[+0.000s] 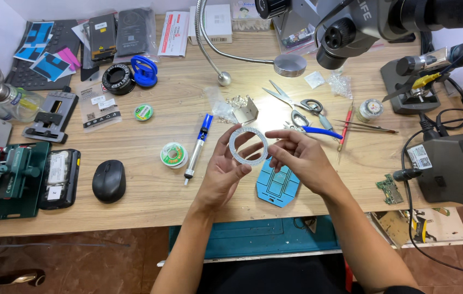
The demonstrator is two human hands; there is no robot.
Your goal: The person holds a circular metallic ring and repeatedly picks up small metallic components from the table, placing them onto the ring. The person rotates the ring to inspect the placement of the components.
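On the bench [149, 201], the mouse [109, 181] lies left of the solder spool [173, 154], the scissors [295, 101] right behind the ring [248, 146], which both hands hold above a flat mat [278, 186].

The microscope [384, 19] runs off the top edge; the blue mat [276, 185] lies partly hidden behind the right hand [302, 160].

- My left hand [221, 170]: raised above the bench, palm turned toward me, thumb and fingertips pinched on the left side of a thin white ring [248, 146].
- My right hand [300, 158]: palm down, fingers stretched leftward, tips touching the ring's right edge.
- Both forearms: bare, rising from the lower edge and drawing together at the wrists.
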